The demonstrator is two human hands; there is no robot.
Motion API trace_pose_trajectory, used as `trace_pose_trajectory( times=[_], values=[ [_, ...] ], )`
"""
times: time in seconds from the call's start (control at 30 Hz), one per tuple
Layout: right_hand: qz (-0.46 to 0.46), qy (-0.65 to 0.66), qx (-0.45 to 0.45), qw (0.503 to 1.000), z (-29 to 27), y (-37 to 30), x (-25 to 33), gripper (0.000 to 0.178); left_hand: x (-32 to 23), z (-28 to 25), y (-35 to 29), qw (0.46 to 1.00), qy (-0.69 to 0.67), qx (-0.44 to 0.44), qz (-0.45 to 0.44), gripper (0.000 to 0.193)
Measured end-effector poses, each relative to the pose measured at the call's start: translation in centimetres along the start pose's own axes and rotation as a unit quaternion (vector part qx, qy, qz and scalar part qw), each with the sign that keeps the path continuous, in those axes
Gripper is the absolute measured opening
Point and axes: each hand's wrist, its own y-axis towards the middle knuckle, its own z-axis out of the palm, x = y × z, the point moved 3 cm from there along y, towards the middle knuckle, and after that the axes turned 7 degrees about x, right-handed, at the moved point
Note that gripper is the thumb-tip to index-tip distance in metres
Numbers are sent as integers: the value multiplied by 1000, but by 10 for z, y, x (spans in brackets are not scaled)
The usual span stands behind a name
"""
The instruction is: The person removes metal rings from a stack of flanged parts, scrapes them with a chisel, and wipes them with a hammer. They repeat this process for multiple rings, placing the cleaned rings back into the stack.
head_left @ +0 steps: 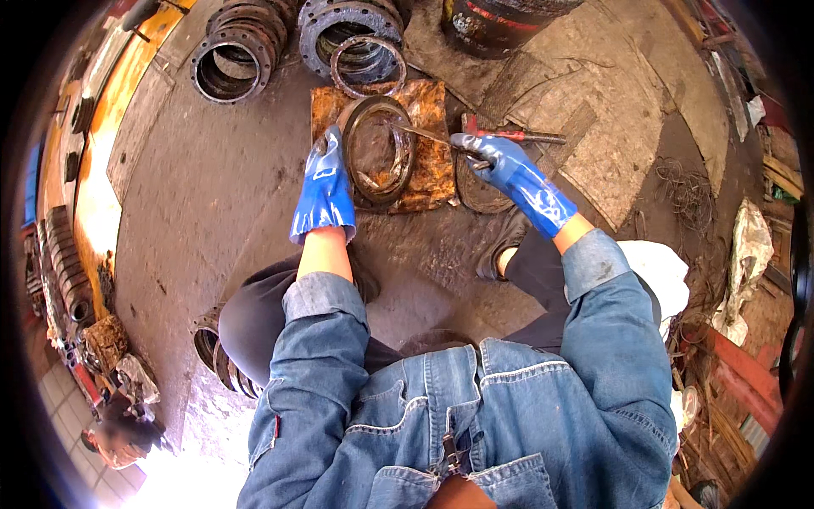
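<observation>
My left hand (pixel 326 187), in a shiny blue rubber glove, grips the left side of a dark, greasy metal ring (pixel 409 159). The ring is tilted on a rusty orange-brown plate (pixel 433 181) on the ground. In my right hand (pixel 509 168), gloved alike, is a thin, long metal pry tool (pixel 429 135). Its tip points left and reaches over the ring's upper inner edge; whether it touches the metal I cannot tell. Just beyond my right hand lies a hammer with a red handle (pixel 519 136).
Flanged metal rings (pixel 203 72) are stacked at the far left, with a thin loose ring (pixel 336 69) leaning beside them. A dark bucket (pixel 492 30) stands at the back. Tangled wire (pixel 685 191) lies to the right. Several ribbed metal parts (pixel 208 343) sit by my left knee.
</observation>
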Motion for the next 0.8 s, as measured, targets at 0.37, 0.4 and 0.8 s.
trace_pose_trajectory(
  times=[0.37,0.4,0.8],
  values=[
    [-266,-442,92,852,-50,51,56,81,9,-6,22,996,77,-40,-2,66],
    [-270,-452,105,844,-50,53,54,81,16,-8,25,997,72,-42,7,65],
    [-222,-529,146,806,-41,82,59,83,25,-15,45,992,100,-80,-15,69]
  ],
)
